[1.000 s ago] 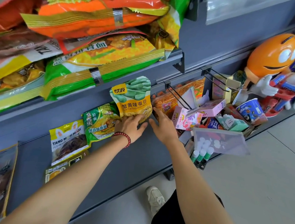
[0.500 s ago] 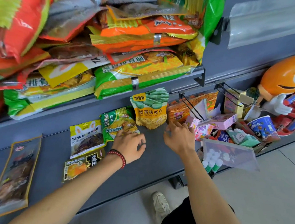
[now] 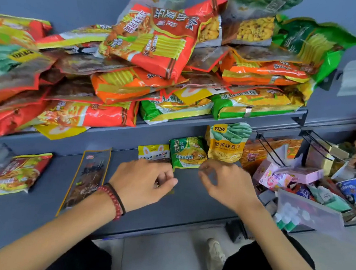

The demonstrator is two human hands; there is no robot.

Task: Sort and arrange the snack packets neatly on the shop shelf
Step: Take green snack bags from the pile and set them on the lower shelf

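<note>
Three small snack packets stand in a row at the back of the lower shelf (image 3: 188, 208). They are a white and yellow packet (image 3: 153, 153), a green packet (image 3: 187, 152) and a yellow bean packet (image 3: 227, 146), touching side by side. Their tops point away from the person, toward the back wall.

The green packet is in the middle. It lies just past both hands, above the gap between them. The left hand (image 3: 145, 182) is nearer. It sits right by the packet's bottom corner and hides the bottom of the white and yellow packet. Its fingers (image 3: 166, 182) are curled in, but it is too blurry to tell if they hold something.

The right hand (image 3: 226, 181) hangs just below the bean packet, loose and a bit spread, holding nothing.

Further left a long dark packet (image 3: 90, 177) lies front to back, then a red packet (image 3: 18, 173). Above, a big messy pile of packets (image 3: 154, 47) fills the top shelf.
</note>
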